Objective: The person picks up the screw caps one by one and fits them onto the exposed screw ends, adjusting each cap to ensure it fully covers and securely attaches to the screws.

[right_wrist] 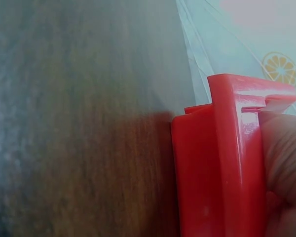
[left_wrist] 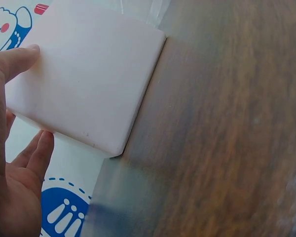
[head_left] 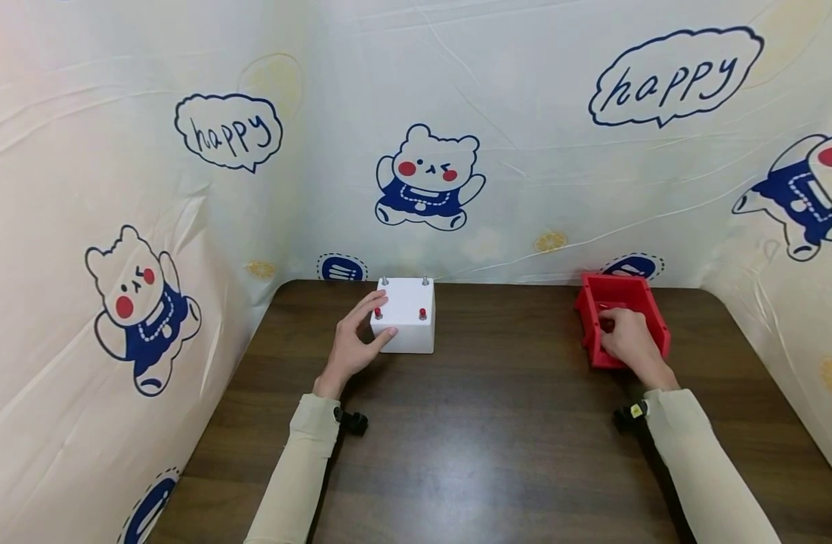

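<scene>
One big pale cloth (head_left: 524, 159) hangs at the back and on both sides, with bears and the word "happy" on it. Below it is the brown counter (head_left: 504, 393). Two light sleeves (head_left: 289, 468) reach in over it.

The red bin (head_left: 587, 332) sits on the right, by the far edge of the counter. Its long way seems to run from near to far, turned a little. The white box (head_left: 402, 338) stands by the far edge too, left of the middle, well apart from the bin. Its top looks almost square, so I cannot pick out a long way.

The left hand (head_left: 351, 346) is at the left side of the box. Its fingers (head_left: 368, 304) are spread and mostly straight, touching the box, with the thumb (left_wrist: 24, 58) on the near side. The right hand (head_left: 633, 340) dips into the bin. Its fingers bend in, but the tips are hidden, so I cannot tell if they hold something.

I think the sideways gap matters most: the box lies straight off to the left of the right hand, about as far back. The left hand is much nearer to the box.

Small red studs (head_left: 422, 313) stand at the near end of the box top, and silver studs (head_left: 425, 281) at the far end.
</scene>
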